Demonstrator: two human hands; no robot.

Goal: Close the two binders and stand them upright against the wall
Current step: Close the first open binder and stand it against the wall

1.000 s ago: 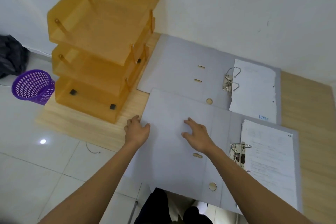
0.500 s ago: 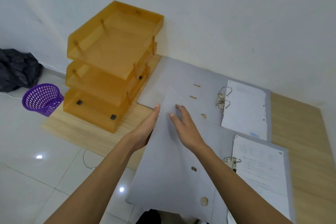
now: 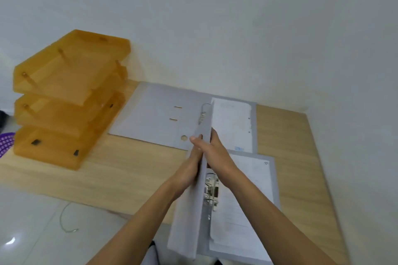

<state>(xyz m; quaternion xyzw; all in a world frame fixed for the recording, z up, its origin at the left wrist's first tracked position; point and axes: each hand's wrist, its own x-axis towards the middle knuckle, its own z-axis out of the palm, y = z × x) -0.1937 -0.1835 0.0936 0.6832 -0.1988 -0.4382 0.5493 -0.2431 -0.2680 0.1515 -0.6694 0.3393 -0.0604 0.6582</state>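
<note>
Two grey lever-arch binders lie on a low wooden board. The far binder [image 3: 155, 114] is wide open and flat by the wall, white paper on its right half. The near binder [image 3: 243, 211] has its left cover [image 3: 187, 217] raised almost vertical, edge toward me. My left hand [image 3: 191, 163] presses the cover's outer face, thumb over the top edge. My right hand [image 3: 217, 155] is against the cover's inner face, above the metal ring mechanism and the paper stack.
An orange three-tier letter tray [image 3: 66, 101] stands at the board's left end. A purple basket [image 3: 5, 142] shows at the left edge on the tiled floor. A thin wire [image 3: 66, 219] lies on the tiles. The white wall [image 3: 237, 28] runs behind the board [image 3: 129, 170].
The near binder's left cover has swung up from flat to nearly vertical, held between both hands. The view has tilted up toward the wall.
</note>
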